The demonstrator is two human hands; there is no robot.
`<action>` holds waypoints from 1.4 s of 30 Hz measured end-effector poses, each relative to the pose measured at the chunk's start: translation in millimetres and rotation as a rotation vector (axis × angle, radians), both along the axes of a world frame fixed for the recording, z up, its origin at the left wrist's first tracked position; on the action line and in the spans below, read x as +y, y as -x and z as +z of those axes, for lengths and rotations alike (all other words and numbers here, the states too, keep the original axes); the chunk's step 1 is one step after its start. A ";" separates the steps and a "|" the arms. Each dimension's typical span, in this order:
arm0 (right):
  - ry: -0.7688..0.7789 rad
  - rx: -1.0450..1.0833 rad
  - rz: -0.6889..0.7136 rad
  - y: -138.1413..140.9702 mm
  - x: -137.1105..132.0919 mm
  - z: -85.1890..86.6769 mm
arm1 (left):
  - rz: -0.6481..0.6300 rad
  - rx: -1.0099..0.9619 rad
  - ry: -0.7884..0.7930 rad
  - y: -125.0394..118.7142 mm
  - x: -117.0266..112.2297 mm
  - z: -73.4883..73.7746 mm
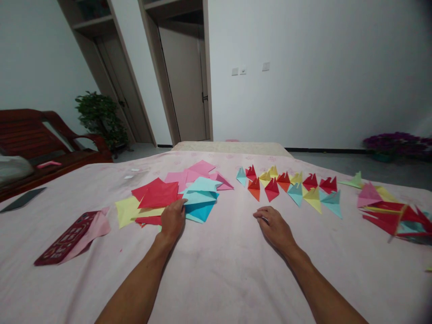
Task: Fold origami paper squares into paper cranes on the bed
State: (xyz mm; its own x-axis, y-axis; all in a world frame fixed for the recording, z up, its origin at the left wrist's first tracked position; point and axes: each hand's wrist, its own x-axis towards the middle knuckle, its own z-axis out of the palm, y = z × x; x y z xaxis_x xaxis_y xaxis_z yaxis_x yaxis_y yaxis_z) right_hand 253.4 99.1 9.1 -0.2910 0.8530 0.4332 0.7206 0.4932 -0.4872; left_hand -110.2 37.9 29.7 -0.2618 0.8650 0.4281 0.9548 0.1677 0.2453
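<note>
My left hand [173, 219] is at the pile of coloured paper, fingers closed at the near left corner of a light blue paper sheet [201, 196]. Under and beside it lie red paper [158, 194], yellow paper [125, 212] and deeper blue paper [202, 210]; pink paper [201, 169] is behind. On the cloth to the right rests my right hand [274, 226], fingers loosely curled together with nothing visible in them. Beyond it stand two uneven rows of small folded paper birds, among them a red folded bird [272, 191] and a light blue folded bird [296, 194].
A pale pink cloth [216, 279] covers the surface. At left lie a dark red patterned packet [69, 238] on pink paper and a dark flat object [23, 200]. A heap of folded paper [381, 220] sits far right. A wooden bench [20, 130] stands beyond.
</note>
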 end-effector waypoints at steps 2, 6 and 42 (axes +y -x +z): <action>0.002 0.001 -0.002 0.1 0.1 0.0 | 0.058 -0.020 -0.023 3.5 0.9 2.0; 0.011 -0.004 0.000 -0.3 1.2 -1.0 | 0.007 0.050 -0.123 -10.5 -7.1 12.7; 0.010 0.162 0.193 7.1 -15.5 16.3 | -0.907 0.060 -0.044 -97.5 -47.3 8.9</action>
